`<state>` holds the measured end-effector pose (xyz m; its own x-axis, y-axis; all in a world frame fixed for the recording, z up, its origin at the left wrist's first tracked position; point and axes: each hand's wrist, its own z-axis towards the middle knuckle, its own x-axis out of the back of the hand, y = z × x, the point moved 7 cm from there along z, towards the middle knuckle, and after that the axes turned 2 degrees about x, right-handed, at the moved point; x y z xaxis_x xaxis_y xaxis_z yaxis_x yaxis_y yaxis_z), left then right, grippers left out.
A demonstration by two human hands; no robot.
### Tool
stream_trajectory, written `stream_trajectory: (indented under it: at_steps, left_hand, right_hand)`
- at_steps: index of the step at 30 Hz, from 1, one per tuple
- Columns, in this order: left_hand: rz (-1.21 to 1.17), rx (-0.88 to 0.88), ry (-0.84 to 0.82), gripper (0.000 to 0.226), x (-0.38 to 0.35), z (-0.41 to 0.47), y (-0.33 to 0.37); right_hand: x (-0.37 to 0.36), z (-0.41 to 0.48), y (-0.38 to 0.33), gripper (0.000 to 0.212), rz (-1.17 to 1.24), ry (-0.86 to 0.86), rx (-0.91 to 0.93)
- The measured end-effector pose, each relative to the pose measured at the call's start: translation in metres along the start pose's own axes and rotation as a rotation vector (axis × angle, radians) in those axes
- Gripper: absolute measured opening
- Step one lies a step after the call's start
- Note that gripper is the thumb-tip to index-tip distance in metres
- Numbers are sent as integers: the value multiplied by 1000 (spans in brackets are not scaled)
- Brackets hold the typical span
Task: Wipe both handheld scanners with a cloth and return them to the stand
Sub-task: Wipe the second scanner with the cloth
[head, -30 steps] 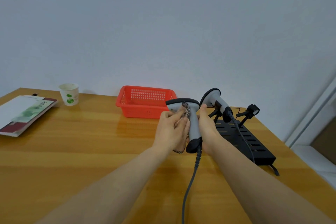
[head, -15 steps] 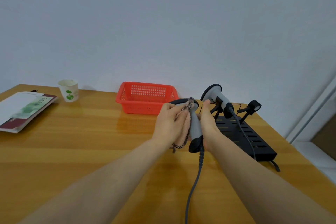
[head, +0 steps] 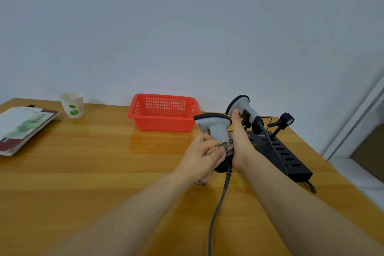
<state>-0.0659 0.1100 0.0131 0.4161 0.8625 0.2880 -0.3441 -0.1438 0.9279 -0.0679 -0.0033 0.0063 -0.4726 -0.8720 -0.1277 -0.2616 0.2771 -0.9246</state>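
Left grip [head: 200, 158] presses cloth [head: 225, 144] on scanner [head: 215, 127], right grip [head: 241, 144] holding.

an office-type desk setup is suggested, poss. a shop back room. a varnished wood desk [head: 93, 172] is set against a plain pale wall [head: 187, 27]. w/ the red basket [head: 164, 113] taken as ref: a paper cup [head: 72, 105] and a printed booklet [head: 22, 127] are seen well to its left; a black stand [head: 291, 158] w/ a corded scanner [head: 242, 104] docked on it is seen just to its right. a white window frame [head: 357, 118] is seen further right.
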Motion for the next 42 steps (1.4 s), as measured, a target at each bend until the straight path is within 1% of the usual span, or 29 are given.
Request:
stream_trajectory:
  at_steps: [1, 3, 4, 7, 9, 10, 12, 13, 14, 17, 20, 21, 23, 25, 29, 31, 33, 34, 35, 36, 38, 40, 42]
  left_hand:
    - [-14, 14, -20, 16, -1, -3, -2]
    - [-7, 44, -42, 17, -2, -11, -8]
    - [11, 53, -41, 17, -1, -14, -11]
    - [116, 64, -59, 20, 2, -17, -21]
    - [220, 108, -50, 28, 8, -16, -27]
    - [221, 147, -11, 30, 14, -15, -30]
    - [65, 246, 104, 33, 25, -13, -32]
    - [-29, 287, 134, 34, 26, -11, -30]
    - [-109, 324, 129, 33, 23, -9, -27]
    - [-254, 445, 10, 23, 2, -10, -20]
    - [-309, 462, -121, 17, -9, -14, -21]
    - [-297, 444, -160, 17, -11, -14, -22]
    - [-236, 412, -174, 27, -10, -14, -24]
    - [-160, 375, -137, 32, -8, -15, -22]
    - [14, 261, -81, 39, -3, -15, -20]
    - [20, 200, -66, 35, 0, -16, -19]
    - [9, 84, -33, 20, 2, -18, -11]
    - [43, 2, -12, 12, 2, -18, -8]
    - [123, -85, 12, 14, 2, -19, -4]
    - [213, -171, 36, 21, 2, -20, -1]
    - [332, -323, 47, 30, 1, -23, 4]
    - [416, -412, -5, 31, -2, -25, 5]
    - [509, -463, -76, 31, -3, -25, 4]
  right_hand:
    - [2, 0, -1, 75, -19, 22, 2]
    - [9, 4, 2, 81, -90, 69, 4]
    - [11, 3, 3, 77, -134, 82, 15]
    - [11, 1, 3, 40, -192, 61, 79]
    - [12, 2, 3, 32, -176, 57, 78]
    - [12, 4, 2, 31, -162, 53, 75]
    - [7, 4, -2, 31, -129, 17, 76]
    - [4, 4, -2, 32, -110, -1, 79]
    - [0, 3, -3, 33, -95, -15, 85]
    - [-6, -2, -3, 30, -90, -16, 106]
    - [-5, -2, -5, 29, -91, -7, 139]
    - [-4, -2, -5, 27, -86, -7, 154]
    - [-3, 1, -7, 24, -124, 1, 200]
    - [-1, 4, -8, 24, -168, 25, 250]
    - [4, 10, -9, 25, -196, 102, 280]
    - [6, 13, -9, 30, -204, 135, 285]
    - [6, 15, -10, 33, -185, 152, 290]
    - [4, 16, -10, 31, -165, 151, 290]
    - [3, 16, -11, 28, -145, 144, 287]
    - [2, 16, -12, 26, -130, 138, 282]
    - [3, 16, -13, 26, -121, 136, 261]
    - [6, 16, -11, 26, -102, 129, 225]
    - [9, 16, -8, 26, -69, 129, 180]
